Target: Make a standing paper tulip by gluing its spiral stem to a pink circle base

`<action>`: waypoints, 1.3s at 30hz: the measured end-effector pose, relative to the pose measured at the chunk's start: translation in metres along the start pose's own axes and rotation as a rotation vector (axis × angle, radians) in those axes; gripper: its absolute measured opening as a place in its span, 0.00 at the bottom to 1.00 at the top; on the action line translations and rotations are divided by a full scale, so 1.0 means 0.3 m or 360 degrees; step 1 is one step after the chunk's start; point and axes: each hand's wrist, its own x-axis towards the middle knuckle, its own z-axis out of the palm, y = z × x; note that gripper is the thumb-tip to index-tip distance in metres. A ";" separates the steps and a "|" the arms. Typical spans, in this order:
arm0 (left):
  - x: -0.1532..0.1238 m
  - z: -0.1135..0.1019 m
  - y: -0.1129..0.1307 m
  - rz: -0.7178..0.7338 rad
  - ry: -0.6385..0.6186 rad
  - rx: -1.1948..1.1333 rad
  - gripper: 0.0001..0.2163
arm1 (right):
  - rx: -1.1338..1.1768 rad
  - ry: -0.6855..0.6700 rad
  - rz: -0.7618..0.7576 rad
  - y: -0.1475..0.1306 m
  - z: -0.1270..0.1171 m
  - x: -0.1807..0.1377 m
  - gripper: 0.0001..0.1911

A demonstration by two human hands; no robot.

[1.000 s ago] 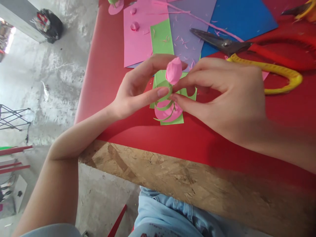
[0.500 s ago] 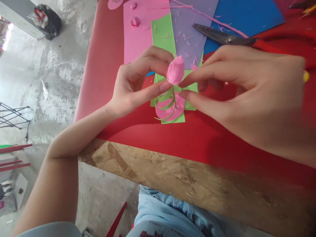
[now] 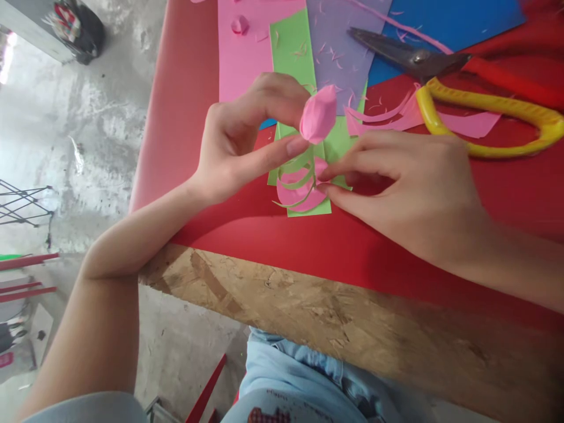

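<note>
Pinches the bud (image 3: 318, 115) in the left hand (image 3: 229, 153), thumb and fingers closed on its base, above the disc (image 3: 311, 201) and the green curl (image 3: 299, 183). Keeps the right hand (image 3: 423, 188) nearly closed at the right of the disc; cannot tell a grip from a light touch there. Now sits lower with the right hand than a second ago, then just under the bud: suggests a shift of work from bud to stem or curl, bud steadied by the left hand alone. Leans the bud further right too. Farther right, shows scissors (image 3: 423, 59) and scrap (image 3: 392, 120), largely covered half a second ago. Farther off on the bench (image 3: 247, 235): green paper (image 3: 293, 53), purple paper (image 3: 339, 88), pink paper (image 3: 242, 64) at left, blue paper (image 3: 462, 29) at right.
</note>
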 end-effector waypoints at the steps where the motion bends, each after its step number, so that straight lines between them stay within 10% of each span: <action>1: 0.000 -0.003 -0.001 -0.0019 0.0003 0.0043 0.07 | -0.0009 0.0000 0.0018 0.000 0.003 -0.001 0.03; 13: 0.000 -0.005 -0.005 -0.0019 0.0032 0.0093 0.08 | -0.0084 -0.0235 0.0464 -0.050 0.020 0.033 0.05; 39: 0.004 0.000 0.022 -0.0087 -0.0013 -0.0028 0.07 | -0.0062 -0.0185 0.0391 -0.066 0.023 0.031 0.18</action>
